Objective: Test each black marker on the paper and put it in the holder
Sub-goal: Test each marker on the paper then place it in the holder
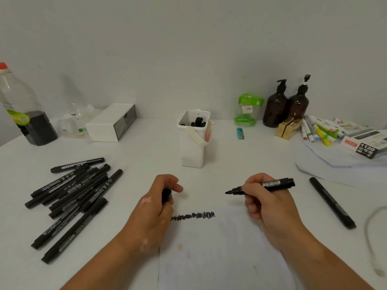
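right hand (pixel 264 203) is gripping uncapped marker (pixel 278 183), left hand (pixel 154 206) pinching its cap (pixel 166 195); probably recapping: line tip up with cap, push till snug, then drop in holder (pixel 192 152)

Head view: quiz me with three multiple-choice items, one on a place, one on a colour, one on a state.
1. The white holder stands:
A) on the paper
B) beyond the paper's far edge
C) left of the marker pile

2. The large bottle at far left has a top coloured:
A) green
B) black
C) red

3. The marker in the right hand is:
A) capped
B) uncapped, tip bare
C) lying down, unheld

Key:
1 B: the holder sits past the sheet, not on it.
2 C: the top shows red.
3 B: the tip is exposed, and the left hand grips a black cap.
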Tool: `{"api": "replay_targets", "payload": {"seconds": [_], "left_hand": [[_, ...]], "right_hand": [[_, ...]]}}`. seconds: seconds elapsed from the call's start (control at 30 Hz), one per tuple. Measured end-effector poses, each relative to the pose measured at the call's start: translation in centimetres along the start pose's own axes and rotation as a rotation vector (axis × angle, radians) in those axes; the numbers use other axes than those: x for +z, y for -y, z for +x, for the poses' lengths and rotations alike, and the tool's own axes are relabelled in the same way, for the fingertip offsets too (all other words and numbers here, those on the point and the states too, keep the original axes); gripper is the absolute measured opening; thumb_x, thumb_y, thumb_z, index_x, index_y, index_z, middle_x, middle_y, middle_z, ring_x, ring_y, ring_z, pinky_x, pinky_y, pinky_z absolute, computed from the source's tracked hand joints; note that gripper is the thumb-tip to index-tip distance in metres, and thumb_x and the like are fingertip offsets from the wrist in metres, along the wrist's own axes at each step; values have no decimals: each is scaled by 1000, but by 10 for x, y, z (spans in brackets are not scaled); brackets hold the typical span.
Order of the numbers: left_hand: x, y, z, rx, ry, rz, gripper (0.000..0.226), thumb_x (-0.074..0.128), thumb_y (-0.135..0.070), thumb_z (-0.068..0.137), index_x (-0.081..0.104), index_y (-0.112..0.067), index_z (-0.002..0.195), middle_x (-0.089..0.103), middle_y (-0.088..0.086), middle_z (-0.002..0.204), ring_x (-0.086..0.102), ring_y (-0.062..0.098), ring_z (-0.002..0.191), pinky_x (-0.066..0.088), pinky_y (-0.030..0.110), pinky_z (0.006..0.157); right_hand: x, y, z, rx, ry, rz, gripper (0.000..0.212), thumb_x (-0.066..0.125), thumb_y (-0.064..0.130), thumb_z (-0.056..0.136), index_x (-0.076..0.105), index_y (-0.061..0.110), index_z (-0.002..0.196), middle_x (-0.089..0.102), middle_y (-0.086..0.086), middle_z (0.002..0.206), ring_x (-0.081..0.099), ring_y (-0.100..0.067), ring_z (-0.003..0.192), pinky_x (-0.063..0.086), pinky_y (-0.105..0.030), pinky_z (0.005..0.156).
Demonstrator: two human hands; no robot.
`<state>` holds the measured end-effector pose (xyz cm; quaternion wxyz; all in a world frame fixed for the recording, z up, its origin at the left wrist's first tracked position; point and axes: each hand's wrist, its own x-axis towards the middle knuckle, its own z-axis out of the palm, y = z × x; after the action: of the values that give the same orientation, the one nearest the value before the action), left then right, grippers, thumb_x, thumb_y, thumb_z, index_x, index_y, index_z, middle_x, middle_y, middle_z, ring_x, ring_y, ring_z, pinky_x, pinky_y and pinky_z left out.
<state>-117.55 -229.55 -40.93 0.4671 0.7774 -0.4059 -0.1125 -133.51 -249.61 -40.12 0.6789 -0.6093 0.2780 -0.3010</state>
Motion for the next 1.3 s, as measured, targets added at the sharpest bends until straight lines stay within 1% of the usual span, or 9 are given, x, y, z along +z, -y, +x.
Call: {"api": "replay_targets", "payload": {"seconds": [0.13,0.33,0.53,0.73,0.87,0.93,1.0,1.13,1.3], "left_hand": [[-1,3,3,-42,-79,-163,55,55,7,89,46,-40,116,64,-19,116,66,11,88,53,19,68],[-1,5,7,-142,-61,-324,33,81,-6,77,72,-34,91,75,-12,106,73,15,91,58,25,77],[2,4,5,-56,22,-273,27,74,-19,88,73,-42,101,76,-12,101,71,6,98,54,26,90],[5,7,5,33,83,-212,25,68,-36,88,68,-40,113,72,-6,102,65,20,86,54,23,76],[6,7,3,102,169,-186,34,62,-49,87,66,-35,117,70,-5,97,62,16,81,52,29,76],[7,8,2,132,210,-177,34,57,-49,90,64,-31,118,67,-11,88,57,7,76,48,24,71],[9,9,0,126,210,-212,34,53,-48,91,62,-28,117,60,-13,78,52,7,72,44,23,70],[11,7,-3,68,209,-404,41,55,-52,92,57,-15,111,44,-1,68,39,22,67,36,43,66],[14,0,-4,65,149,-460,56,57,-67,85,54,-13,100,41,-1,65,34,21,63,34,40,60]], "right_hand": [[2,0,0,-3,15,9,19,76,32,59,63,20,67,53,-8,58,43,-18,47,31,-27,41],[-1,1,-2,-72,80,-30,30,86,37,61,70,15,76,53,-8,55,44,-18,47,35,-25,41],[3,6,-9,-48,217,128,34,77,32,67,79,8,90,67,-15,68,60,-23,58,48,-26,49],[8,13,-17,-45,259,115,7,70,17,79,75,14,81,73,-25,75,65,-25,57,51,-27,50],[12,16,-22,-33,318,40,22,80,29,70,78,14,87,75,-25,80,69,-27,62,52,-26,52],[13,16,-23,-30,350,-8,26,81,29,68,80,15,90,76,-23,81,70,-26,63,53,-27,53],[13,16,-23,-41,358,-59,26,82,27,68,82,18,92,76,-20,80,69,-23,62,53,-27,54],[16,15,-26,-89,381,-220,19,80,31,72,80,27,90,74,-5,70,61,-15,52,49,-25,51],[23,10,-29,-180,361,-314,23,68,45,72,71,34,92,71,1,74,48,-6,51,39,-18,53]]}}
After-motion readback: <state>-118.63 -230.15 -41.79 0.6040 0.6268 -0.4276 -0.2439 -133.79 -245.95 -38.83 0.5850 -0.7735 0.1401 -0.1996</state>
